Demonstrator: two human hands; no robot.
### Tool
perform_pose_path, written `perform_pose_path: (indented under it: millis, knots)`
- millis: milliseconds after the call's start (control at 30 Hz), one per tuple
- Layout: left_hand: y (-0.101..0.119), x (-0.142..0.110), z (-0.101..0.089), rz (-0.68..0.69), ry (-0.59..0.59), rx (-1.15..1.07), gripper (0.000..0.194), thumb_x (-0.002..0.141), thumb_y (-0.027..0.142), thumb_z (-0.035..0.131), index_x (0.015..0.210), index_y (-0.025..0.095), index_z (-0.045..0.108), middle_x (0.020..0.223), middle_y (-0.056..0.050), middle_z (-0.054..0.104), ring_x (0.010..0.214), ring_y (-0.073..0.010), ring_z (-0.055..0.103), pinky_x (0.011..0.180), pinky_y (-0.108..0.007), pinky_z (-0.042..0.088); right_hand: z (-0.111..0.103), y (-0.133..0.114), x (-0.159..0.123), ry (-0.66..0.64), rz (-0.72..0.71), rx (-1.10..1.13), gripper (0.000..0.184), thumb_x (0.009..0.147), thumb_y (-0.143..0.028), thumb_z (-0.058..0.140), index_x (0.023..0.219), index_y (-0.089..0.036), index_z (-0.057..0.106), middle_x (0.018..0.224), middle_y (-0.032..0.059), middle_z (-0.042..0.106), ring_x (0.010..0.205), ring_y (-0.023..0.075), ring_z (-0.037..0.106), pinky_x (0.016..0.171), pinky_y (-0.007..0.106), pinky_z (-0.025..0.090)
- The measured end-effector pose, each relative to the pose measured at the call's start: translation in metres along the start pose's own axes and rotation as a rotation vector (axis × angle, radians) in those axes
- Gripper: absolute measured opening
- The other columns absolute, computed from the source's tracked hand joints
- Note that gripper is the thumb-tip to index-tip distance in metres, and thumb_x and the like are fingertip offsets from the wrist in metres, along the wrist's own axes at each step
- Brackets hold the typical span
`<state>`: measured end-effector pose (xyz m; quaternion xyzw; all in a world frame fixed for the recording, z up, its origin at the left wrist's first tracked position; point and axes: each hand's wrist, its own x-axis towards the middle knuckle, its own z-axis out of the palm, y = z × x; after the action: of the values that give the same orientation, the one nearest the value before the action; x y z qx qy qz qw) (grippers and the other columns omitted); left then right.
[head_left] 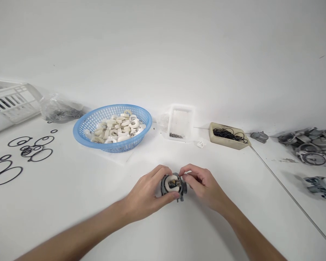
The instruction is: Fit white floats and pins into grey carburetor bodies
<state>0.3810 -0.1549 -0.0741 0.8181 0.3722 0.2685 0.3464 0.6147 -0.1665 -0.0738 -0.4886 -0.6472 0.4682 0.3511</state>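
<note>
A grey metal carburetor body [184, 188] lies on the white table in front of me, its open side up. A white C-shaped float [168, 185] sits in it, around small brass parts. My left hand [148, 191] grips the body from the left, thumb at the near edge and fingers at the far edge. At the upper right rim, thumb and forefinger of my right hand [205, 185] are pinched together, touching or almost touching the body. Whatever is between those fingertips is too small to make out.
A blue basket [88, 144] of white floats stands behind, left of a white tray [180, 117] with small pins. Further right are a cream box [228, 145] of black rings and a pile of carburetor parts [312, 145]. Black O-rings [42, 155] lie at left.
</note>
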Motion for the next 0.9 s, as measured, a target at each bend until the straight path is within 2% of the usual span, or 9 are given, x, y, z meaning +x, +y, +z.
perform_pose_path:
  millis: [300,900]
  knots:
    - [0.0027,0.0006,-0.0029,0.012,0.016,-0.036,0.026,0.094,0.034,0.074,0.113,0.026,0.058,0.109,-0.002,0.065,0.092,-0.0201,0.061,0.083,-0.033,0.051,-0.0004,-0.0005,-0.0005,-0.004,-0.007,-0.001,0.017,0.102,-0.029,0.052,0.094,-0.022,0.066,0.059,-0.0070,0.037,0.057,0.0131,0.027,0.053,0.028,0.021]
    - [-0.0031,0.0033,-0.0006,-0.043,0.012,-0.092,0.034,0.088,0.038,0.083,0.111,0.025,0.060,0.110,-0.002,0.065,0.093,-0.0206,0.061,0.083,-0.034,0.051,-0.0013,-0.0005,-0.0008,-0.029,-0.008,-0.003,0.017,0.101,-0.030,0.053,0.092,-0.022,0.064,0.059,-0.0072,0.036,0.057,0.0133,0.027,0.053,0.029,0.020]
